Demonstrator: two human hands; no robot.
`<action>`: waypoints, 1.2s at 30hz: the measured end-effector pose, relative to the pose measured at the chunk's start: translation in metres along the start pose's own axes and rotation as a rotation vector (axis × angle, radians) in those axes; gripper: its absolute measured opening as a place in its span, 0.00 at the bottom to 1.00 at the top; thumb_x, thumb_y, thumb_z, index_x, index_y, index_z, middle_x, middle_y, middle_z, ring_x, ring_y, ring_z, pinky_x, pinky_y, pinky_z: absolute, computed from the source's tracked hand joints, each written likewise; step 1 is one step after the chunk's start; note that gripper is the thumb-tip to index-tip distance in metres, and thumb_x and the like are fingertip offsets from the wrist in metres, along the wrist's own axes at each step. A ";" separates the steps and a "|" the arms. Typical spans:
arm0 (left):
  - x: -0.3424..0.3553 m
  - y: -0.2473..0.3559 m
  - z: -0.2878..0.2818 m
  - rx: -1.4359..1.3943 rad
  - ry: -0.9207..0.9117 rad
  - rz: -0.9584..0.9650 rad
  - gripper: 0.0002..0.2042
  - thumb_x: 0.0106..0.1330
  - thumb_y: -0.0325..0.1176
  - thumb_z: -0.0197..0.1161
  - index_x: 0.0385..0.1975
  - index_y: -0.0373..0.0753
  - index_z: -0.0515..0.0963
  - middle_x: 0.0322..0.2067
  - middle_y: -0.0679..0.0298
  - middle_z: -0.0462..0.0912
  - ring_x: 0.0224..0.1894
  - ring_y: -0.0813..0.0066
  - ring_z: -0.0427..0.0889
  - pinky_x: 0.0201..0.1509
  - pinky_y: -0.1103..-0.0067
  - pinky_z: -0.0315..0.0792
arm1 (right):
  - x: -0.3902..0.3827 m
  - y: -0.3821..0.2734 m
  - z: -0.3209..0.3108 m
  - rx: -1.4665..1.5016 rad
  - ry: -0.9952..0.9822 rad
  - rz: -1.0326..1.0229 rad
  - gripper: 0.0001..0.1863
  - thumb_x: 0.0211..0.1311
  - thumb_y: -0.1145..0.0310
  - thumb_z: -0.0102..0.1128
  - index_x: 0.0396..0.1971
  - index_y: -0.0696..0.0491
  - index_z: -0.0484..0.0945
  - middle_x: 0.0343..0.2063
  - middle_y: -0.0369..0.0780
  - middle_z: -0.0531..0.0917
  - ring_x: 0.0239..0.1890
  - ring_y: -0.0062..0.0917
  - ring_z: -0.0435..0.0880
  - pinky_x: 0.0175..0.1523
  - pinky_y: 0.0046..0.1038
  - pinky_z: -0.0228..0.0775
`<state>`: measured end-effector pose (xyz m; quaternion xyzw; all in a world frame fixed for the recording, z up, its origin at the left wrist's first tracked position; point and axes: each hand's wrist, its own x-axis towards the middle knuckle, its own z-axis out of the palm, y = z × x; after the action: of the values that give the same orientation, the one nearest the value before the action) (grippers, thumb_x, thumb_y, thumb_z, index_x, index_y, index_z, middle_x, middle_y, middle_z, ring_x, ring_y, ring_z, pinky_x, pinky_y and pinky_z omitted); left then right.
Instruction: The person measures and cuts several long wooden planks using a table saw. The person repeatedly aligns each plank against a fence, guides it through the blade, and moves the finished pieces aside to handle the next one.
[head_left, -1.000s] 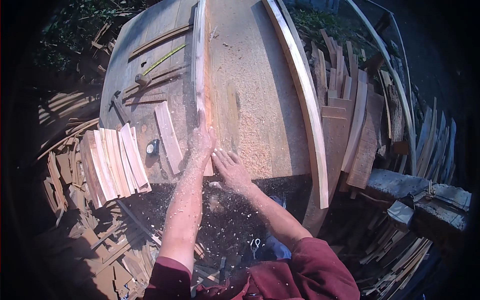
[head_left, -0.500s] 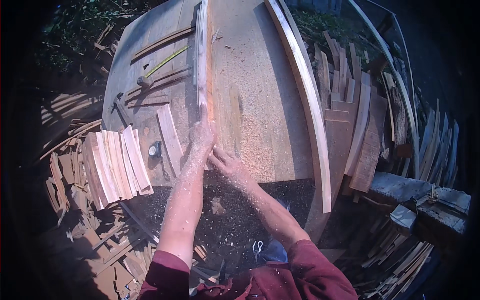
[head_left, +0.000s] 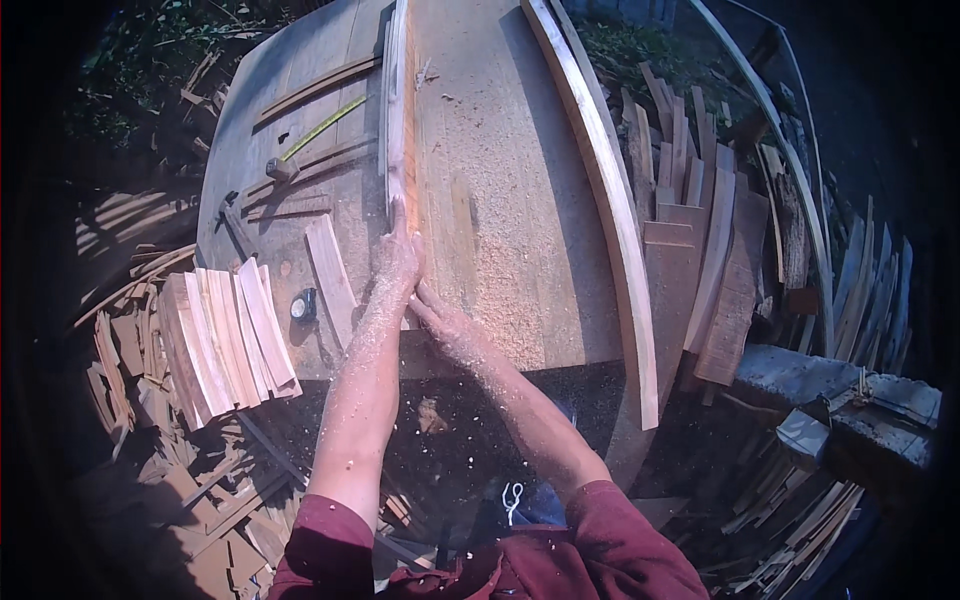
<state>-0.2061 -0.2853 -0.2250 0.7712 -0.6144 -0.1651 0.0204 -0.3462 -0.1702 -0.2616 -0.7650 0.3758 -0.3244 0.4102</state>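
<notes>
A long wooden board (head_left: 399, 120) stands on edge and runs away from me along the wooden tabletop (head_left: 470, 80). My left hand (head_left: 398, 262) grips its near end from above, with a finger stretched forward along the top edge. Right beside the left wrist, my right hand (head_left: 447, 322) has its fingers stretched toward the board's near end; where their tips touch is partly hidden. Wood dust and chips speckle both forearms. Sawdust (head_left: 510, 300) covers the tabletop to the right of the board.
A long pale plank (head_left: 607, 170) lies along the table's right side. On the left are a yellow tape measure (head_left: 325, 128), a hammer-like tool (head_left: 238, 222), thin strips, a short board (head_left: 330, 275) and a small round black object (head_left: 303, 306). Stacked slats (head_left: 225, 340) and upright offcuts (head_left: 725, 250) flank the table.
The view has shifted slightly, so the table and its things sit a little further left. Both hands keep about the same place at the board's near end.
</notes>
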 end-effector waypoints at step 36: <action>-0.077 -0.071 -0.024 0.112 0.042 0.506 0.28 0.63 0.30 0.67 0.64 0.36 0.72 0.65 0.54 0.72 0.67 0.56 0.72 0.68 0.64 0.68 | 0.050 0.047 -0.002 0.090 0.096 -0.140 0.32 0.60 0.81 0.58 0.67 0.48 0.69 0.71 0.55 0.64 0.67 0.50 0.73 0.68 0.39 0.70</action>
<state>-0.1476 -0.1987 -0.2009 0.5962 -0.7954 -0.1043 0.0311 -0.3374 -0.2313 -0.2923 -0.7538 0.3258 -0.4049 0.4022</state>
